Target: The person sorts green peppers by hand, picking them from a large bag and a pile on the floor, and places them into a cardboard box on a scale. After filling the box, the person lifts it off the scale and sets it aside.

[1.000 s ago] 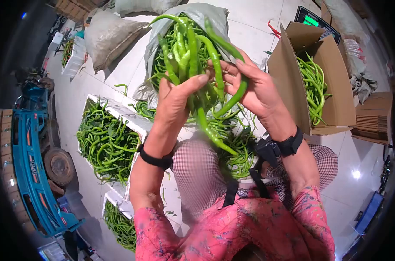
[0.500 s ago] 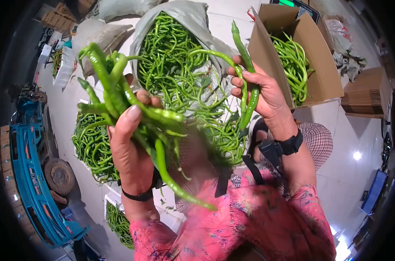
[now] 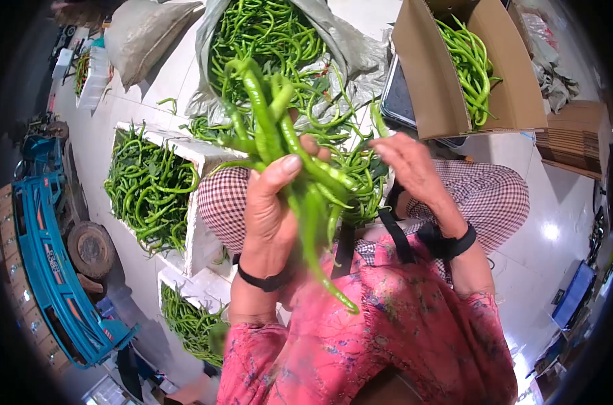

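The left hand is closed around a bunch of peppers; the thumb lies across the stems, and the tips hang down over the pink sleeve. The bunch stands upright in front of the chest, above the checked knee. The right hand is loose, with the fingers half spread and bent down to the pile on the lap; I cannot tell if it pinches any pepper there. Between the two hands there is a narrow gap filled by the pile. Behind them the open sack is full of peppers. At the right a carton stands tilted, its near edge just beside the right hand. At the left a white crate holds more peppers, its rim close to the left knee. Bare floor is open at the right.
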A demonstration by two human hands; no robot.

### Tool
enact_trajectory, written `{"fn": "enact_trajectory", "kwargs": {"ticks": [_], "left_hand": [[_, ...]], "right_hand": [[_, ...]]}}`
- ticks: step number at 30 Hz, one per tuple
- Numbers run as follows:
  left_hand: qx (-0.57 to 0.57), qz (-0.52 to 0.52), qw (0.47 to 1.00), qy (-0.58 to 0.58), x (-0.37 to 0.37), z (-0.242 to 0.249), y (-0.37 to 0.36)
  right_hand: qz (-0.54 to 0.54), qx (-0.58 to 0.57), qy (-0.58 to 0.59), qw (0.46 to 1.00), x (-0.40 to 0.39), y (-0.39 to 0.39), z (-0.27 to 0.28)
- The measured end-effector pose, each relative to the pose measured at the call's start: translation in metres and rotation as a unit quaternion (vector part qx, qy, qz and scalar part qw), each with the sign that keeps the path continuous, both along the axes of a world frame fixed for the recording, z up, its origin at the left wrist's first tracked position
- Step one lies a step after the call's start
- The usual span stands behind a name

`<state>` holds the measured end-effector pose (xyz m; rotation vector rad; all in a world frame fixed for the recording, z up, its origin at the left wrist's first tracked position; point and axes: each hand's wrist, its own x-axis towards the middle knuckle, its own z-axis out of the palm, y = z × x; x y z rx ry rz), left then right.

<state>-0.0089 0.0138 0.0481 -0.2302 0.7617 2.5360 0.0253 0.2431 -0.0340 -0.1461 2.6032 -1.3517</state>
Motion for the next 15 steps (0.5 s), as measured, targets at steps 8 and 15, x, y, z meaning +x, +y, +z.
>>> {"fn": "enact_trajectory", "kwargs": {"ticks": [8,15], "left_hand": [[-0.003,0.004,1.0,-0.004,0.007,-0.017,0.004],[-0.094,-0.011,0.995,0.004,0.014,-0.023,0.019]], "right_hand": [[-0.244,-0.293,0.083,0.921,0.006,-0.03,0.081],[-0.105,-0.187,-0.05,0.975,-0.007,-0.054,0.076]]}}
